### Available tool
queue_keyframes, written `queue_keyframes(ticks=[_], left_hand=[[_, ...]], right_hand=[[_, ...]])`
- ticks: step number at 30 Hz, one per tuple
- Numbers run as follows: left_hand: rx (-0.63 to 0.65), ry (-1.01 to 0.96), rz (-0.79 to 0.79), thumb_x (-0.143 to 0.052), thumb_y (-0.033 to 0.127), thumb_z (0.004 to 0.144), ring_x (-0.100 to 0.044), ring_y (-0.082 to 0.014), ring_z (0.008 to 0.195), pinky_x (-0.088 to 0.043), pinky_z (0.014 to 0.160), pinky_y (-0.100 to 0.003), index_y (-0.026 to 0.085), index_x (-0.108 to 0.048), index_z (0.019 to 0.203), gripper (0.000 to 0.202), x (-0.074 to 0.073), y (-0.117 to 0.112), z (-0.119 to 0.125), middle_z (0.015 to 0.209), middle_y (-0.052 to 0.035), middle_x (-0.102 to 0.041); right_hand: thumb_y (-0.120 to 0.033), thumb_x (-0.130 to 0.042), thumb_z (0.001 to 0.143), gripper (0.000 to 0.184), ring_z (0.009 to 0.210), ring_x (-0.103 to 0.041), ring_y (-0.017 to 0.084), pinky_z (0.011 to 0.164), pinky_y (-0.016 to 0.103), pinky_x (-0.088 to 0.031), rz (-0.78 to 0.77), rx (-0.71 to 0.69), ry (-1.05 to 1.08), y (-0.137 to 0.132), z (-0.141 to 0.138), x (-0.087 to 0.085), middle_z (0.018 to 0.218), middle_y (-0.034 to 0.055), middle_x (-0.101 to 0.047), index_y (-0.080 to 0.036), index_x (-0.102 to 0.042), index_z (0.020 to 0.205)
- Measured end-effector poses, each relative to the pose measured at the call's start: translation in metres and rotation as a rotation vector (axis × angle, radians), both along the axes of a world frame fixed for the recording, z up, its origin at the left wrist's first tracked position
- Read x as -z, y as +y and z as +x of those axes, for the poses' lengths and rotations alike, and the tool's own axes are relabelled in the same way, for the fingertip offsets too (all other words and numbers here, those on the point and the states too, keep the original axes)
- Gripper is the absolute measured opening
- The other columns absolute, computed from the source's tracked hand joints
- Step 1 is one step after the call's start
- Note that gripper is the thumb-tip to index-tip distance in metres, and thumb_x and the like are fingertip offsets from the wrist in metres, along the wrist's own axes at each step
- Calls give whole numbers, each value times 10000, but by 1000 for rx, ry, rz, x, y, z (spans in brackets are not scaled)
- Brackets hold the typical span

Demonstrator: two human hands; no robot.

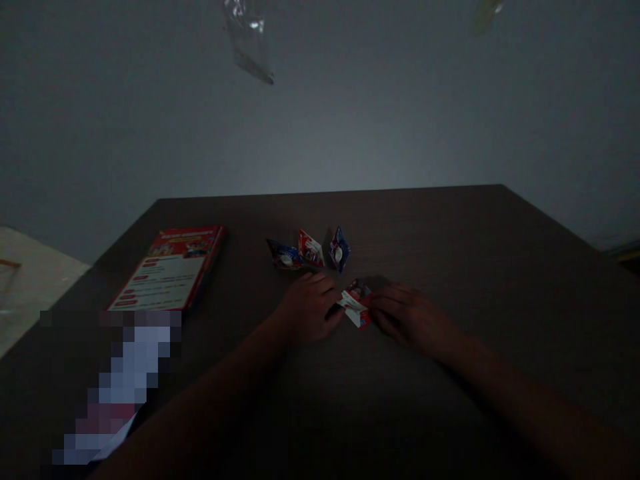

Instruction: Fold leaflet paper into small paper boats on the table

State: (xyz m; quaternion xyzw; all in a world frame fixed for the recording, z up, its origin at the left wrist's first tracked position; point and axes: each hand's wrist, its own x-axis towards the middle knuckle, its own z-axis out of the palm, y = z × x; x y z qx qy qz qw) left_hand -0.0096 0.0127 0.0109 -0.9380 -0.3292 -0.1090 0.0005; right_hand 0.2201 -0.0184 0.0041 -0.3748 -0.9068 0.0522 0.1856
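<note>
Between my two hands is a small folded card (pixel 356 312) in red and white, with a dark picture on its far part. My left hand (pixel 311 308) has its thumb and fingers closed at the card's left edge. From the other side my right hand (pixel 407 313) pinches the card's right edge, its fingers bent together. Just beyond lie three similar folded cards: a blue one (pixel 285 256) at the left, a red and white one (pixel 311 251) touching or nearly touching it, and another blue one (pixel 339 251) apart at the right. Dim light hides fine print.
A flat red box (pixel 173 270) with a white printed panel lies on the left of the dark table (pixel 450 233). Nearer me, a blurred-out pale item (pixel 130 380) lies beside my left forearm. A clear plastic bag (pixel 250 40) shows against the pale wall behind.
</note>
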Motion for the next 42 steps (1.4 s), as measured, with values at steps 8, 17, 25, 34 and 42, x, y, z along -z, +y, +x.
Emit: queue_keyframes(ticks=[8, 17, 25, 34, 42], left_hand=[[13, 6, -26, -441, 314, 874, -513, -176, 805, -404, 738, -315, 167, -637, 854, 246, 4, 3, -1, 838, -60, -597], [-3, -33, -87, -472, 288, 865, -542, -176, 827, -413, 747, -311, 169, -649, 860, 213, 4, 6, -1, 827, -58, -613], [-34, -38, -95, -471, 298, 870, -548, -173, 820, -409, 747, -309, 170, -639, 854, 211, 5, 6, -2, 825, -53, -618], [-34, -47, -98, -492, 299, 849, -548, -181, 833, -404, 750, -321, 177, -636, 851, 190, 2, 6, -3, 837, -50, -619], [-28, -1, -122, -503, 304, 838, -564, -164, 781, -417, 711, -286, 184, -652, 831, 192, -2, 2, -12, 779, -38, -611]], right_hand=[[-178, -510, 861, 168, 841, -596, 184, 800, 352, -468, -5, 20, 25, 2, 2, 3, 907, 74, -657, -175, -643, 964], [-205, -512, 865, 176, 852, -598, 195, 778, 347, -490, -57, 115, 16, 4, 8, 1, 881, 78, -650, -187, -663, 954], [-218, -504, 878, 188, 825, -587, 188, 760, 330, -486, -81, 125, 8, 5, 8, -1, 872, 80, -642, -179, -665, 965], [-209, -487, 889, 186, 810, -589, 184, 735, 323, -486, -45, 81, 25, 7, 9, 2, 856, 77, -641, -185, -661, 951], [-202, -487, 891, 186, 786, -586, 171, 692, 292, -462, -24, 49, -3, 4, 2, 4, 860, 76, -639, -196, -672, 912]])
